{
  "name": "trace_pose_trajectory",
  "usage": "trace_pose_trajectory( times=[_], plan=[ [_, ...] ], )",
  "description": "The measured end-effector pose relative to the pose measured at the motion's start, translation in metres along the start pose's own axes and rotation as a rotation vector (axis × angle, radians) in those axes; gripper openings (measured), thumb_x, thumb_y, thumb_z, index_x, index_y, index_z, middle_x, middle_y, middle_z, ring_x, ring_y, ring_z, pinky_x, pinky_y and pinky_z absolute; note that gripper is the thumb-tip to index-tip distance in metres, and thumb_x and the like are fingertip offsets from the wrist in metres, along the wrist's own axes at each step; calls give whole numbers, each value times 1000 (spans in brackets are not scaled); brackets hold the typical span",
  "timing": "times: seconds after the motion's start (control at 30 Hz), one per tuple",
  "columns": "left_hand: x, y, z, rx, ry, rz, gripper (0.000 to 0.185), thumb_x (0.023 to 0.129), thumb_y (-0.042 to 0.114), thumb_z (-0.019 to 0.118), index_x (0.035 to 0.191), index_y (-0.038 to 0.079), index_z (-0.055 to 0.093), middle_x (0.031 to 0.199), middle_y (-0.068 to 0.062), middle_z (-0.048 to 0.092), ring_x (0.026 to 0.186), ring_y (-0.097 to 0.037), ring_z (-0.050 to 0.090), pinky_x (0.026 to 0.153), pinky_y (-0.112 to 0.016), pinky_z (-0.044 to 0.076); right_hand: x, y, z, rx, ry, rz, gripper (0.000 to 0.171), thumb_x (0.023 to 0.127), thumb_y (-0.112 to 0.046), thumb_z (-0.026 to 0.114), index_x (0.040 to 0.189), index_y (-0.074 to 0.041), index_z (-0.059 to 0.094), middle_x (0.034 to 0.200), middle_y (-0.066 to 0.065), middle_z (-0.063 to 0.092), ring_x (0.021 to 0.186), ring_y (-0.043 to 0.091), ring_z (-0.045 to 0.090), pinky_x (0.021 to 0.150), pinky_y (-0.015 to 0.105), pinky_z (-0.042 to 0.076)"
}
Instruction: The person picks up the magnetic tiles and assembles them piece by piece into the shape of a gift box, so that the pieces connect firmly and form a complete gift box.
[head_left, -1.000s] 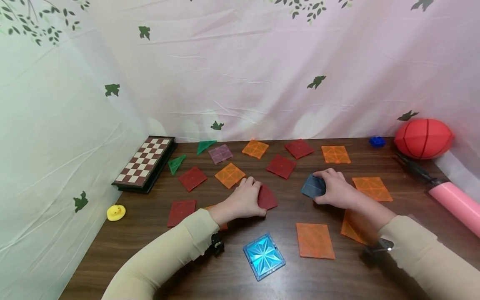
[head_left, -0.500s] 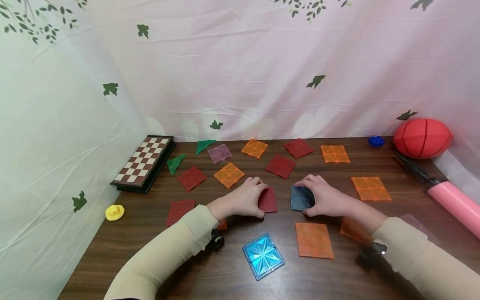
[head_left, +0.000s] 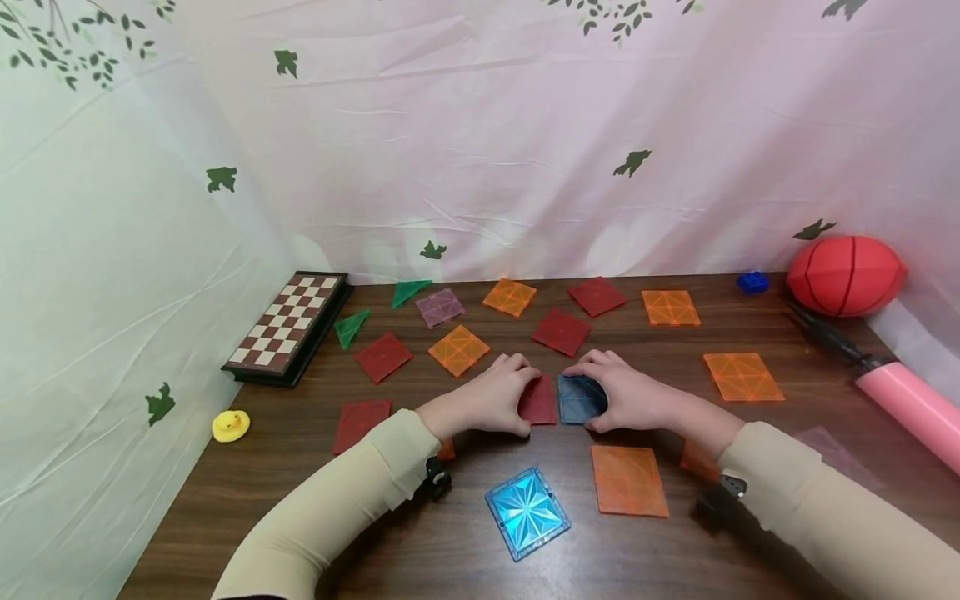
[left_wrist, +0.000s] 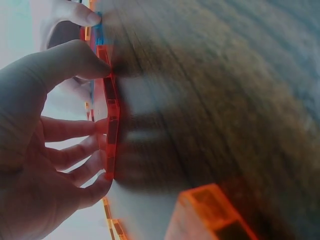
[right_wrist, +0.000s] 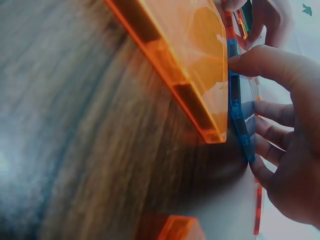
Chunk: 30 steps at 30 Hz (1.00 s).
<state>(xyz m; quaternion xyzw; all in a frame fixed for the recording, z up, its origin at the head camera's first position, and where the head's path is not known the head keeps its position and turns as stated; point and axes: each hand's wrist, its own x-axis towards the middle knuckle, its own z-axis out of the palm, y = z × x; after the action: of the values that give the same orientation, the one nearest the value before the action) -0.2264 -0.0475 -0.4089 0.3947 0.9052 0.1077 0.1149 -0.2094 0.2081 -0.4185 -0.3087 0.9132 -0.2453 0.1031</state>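
My left hand (head_left: 495, 396) grips a dark red square tile (head_left: 538, 400) upright on the wooden table (head_left: 300, 492), thumb and fingers pinching its edges. My right hand (head_left: 622, 398) holds a dark blue square tile (head_left: 576, 398) the same way. The two tiles stand edge to edge at the table's middle. In the left wrist view the red tile (left_wrist: 109, 130) shows edge-on between my thumb and fingers (left_wrist: 75, 150). In the right wrist view the blue tile (right_wrist: 240, 120) sits in my fingers (right_wrist: 272, 112), behind an orange tile (right_wrist: 185, 60).
Orange, red, purple and green flat tiles lie scattered over the table. A light blue tile (head_left: 527, 511) and an orange tile (head_left: 628, 479) lie near me. A chessboard (head_left: 288, 325) and yellow duck (head_left: 230, 425) sit left; a red ball (head_left: 846, 275) and pink pump (head_left: 903, 400) right.
My right hand has carried the blue tile leftward until it meets the red tile. My left hand has barely moved, turning the red tile more upright.
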Motion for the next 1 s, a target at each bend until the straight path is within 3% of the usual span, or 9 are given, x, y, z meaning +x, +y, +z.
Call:
trace_pose_trajectory(
  times=[0.37, 0.6, 0.7, 1.0],
  plan=[
    [-1, 1, -1, -17, -5, 9, 78, 79, 32, 84, 145, 2, 53, 133, -11, 51, 117, -24, 45, 94, -29, 45, 5, 2, -6, 40, -25, -20, 68, 82, -27, 85, 141, -7, 57, 131, 10, 53, 118, 30, 47, 96, 52, 46],
    [-1, -2, 2, -25, -6, 13, 78, 79, 32, 83, 145, 2, 53, 133, -10, 50, 116, -23, 44, 93, -29, 45, 22, 16, -17, 92, 177, 81, 39, 96, -20, 72, 131, -4, 64, 130, 16, 58, 121, 37, 54, 102, 59, 42],
    [-1, -3, 3, -25, -16, 9, 78, 80, 32, 83, 146, 3, 52, 134, -10, 50, 117, -23, 43, 93, -29, 46, 34, 22, -22, 68, 218, 138, 44, 97, -21, 71, 134, -1, 60, 137, 22, 55, 128, 41, 49, 107, 61, 37],
    [-4, 0, 1, -19, -8, 16, 77, 82, 32, 82, 146, 3, 52, 134, -10, 49, 118, -23, 43, 93, -27, 45, 64, 30, -25, -18, 167, 156, 65, 91, -31, 78, 140, 4, 55, 148, 29, 45, 139, 47, 36, 112, 61, 30]
  ],
)
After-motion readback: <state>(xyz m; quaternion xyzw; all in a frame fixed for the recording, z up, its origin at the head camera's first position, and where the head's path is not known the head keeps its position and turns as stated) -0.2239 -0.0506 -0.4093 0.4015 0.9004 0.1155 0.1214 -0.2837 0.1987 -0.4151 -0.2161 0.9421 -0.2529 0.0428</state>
